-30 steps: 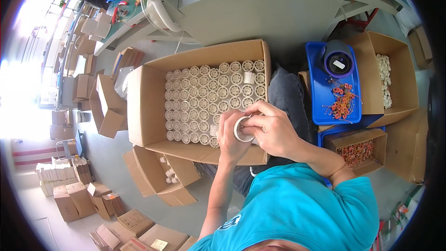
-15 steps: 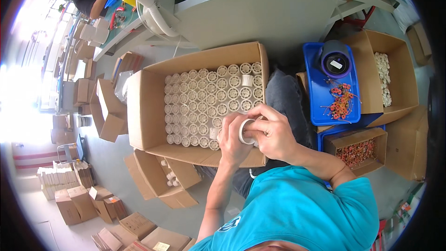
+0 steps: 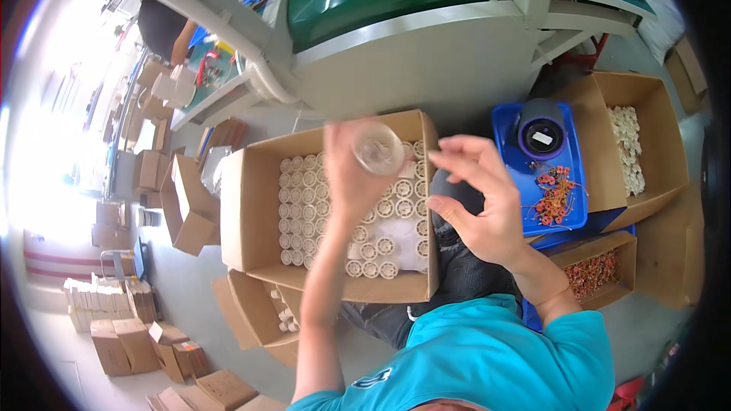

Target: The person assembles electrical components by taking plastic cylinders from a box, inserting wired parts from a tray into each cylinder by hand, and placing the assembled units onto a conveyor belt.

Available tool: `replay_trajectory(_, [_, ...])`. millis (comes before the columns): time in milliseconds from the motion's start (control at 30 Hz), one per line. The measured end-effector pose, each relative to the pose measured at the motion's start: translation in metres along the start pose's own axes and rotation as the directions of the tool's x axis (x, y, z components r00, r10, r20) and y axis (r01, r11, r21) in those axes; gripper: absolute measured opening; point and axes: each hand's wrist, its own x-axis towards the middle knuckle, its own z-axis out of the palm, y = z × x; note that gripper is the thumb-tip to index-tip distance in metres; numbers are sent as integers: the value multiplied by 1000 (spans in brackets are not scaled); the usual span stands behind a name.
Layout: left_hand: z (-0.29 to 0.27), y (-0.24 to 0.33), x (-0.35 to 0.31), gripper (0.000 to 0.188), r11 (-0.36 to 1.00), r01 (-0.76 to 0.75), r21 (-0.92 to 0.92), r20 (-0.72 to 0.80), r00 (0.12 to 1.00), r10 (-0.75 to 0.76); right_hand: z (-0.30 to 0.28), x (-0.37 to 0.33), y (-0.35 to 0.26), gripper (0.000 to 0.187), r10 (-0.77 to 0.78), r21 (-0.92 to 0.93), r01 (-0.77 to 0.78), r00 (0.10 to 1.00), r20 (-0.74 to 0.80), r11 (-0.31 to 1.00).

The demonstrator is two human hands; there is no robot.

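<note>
My left hand is closed round a white, round cup-like part and holds it above the far half of an open cardboard box. Motion blurs both the hand and the part. White slotted round parts stand in rows inside the box, with a pale sheet showing between some of them at the near right. Beyond the box's right wall, over my lap, my right hand is open with its fingers apart and holds nothing.
To the right, a blue tray bears a dark purple-rimmed round container and small red parts with wires. Cardboard boxes with white and red pieces stand beside it. Ahead is a grey-sided machine; a person is at the far left.
My hands, together on a white ring at the box's near right, have parted. The left has moved forward with a round part; the right has let go and opened. The view has tilted up.
</note>
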Motion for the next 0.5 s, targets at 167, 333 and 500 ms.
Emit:
replay_trajectory(167, [24, -83, 143, 52, 997, 73, 38, -274, 960, -59, -21, 40, -72, 82, -205, 400, 116, 960, 189, 909])
replay_trajectory(333, [41, -172, 242, 64, 947, 100, 304, -275, 961, -14, -23, 48, -108, 91, -406, 604, 345, 913, -38, 719])
replay_trajectory(500, [71, -247, 257, 86, 788, 252, 562, -257, 959, -124, -38, 44, -102, 94, -487, 660, 463, 857, -166, 591])
